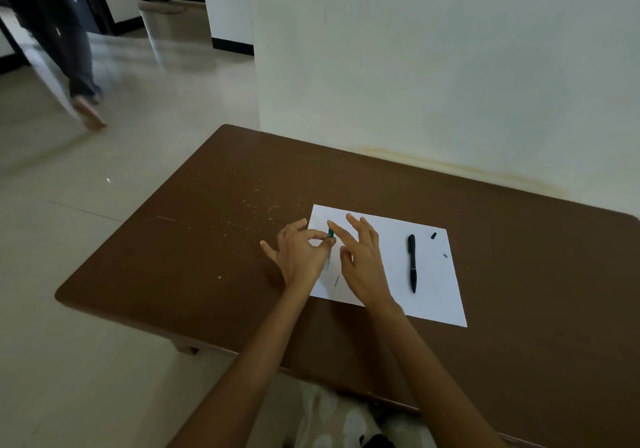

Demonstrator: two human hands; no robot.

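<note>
A white sheet of paper (pixel 398 274) lies on the brown table (pixel 207 240). At the sheet's left edge my left hand (pixel 298 257) pinches a small green pen part (pixel 330 233) between thumb and forefinger. My right hand (pixel 360 257) hovers just right of it with fingers spread, its forefinger touching the green piece. A black pen (pixel 412 262) lies on the paper to the right. A thin dark rod (pixel 336 281) lies on the paper below my hands. Two small dark bits (pixel 433 235) (pixel 445 256) rest near the sheet's right edge.
A pale wall (pixel 450 67) runs along the table's far side. Light specks dot the tabletop (pixel 249 205) left of the paper. To the left is tiled floor (pixel 86 240), where a person (pixel 76 60) walks at the far left.
</note>
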